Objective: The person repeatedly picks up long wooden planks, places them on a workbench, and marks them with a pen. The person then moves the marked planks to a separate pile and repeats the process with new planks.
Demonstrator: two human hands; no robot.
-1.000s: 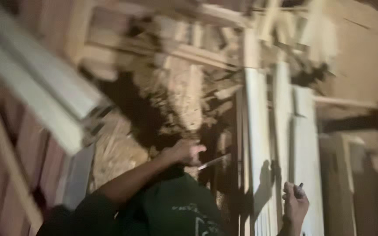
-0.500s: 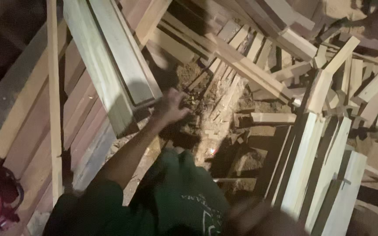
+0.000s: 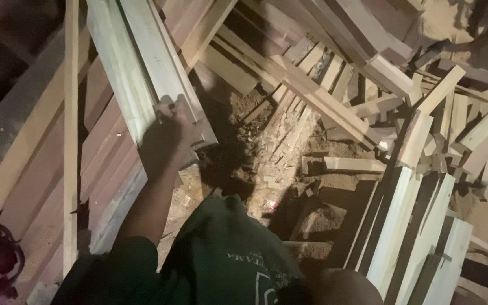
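While gripping the near end of the long pale squared timber plank, left hand curling fingers over stiff, probably heavy, splintery wood.

Left hand outstretched forward, fingers curled closed.

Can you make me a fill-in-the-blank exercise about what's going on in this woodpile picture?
1. The left hand grips the end of a pale ____ plank.
2. The person wears a dark ____ shirt.
3. Short offcuts lie on ____ between the stacked boards.
4. A row of pale planks leans at the lower ____ of the view.

Missing words: wooden; green; sawdust; right
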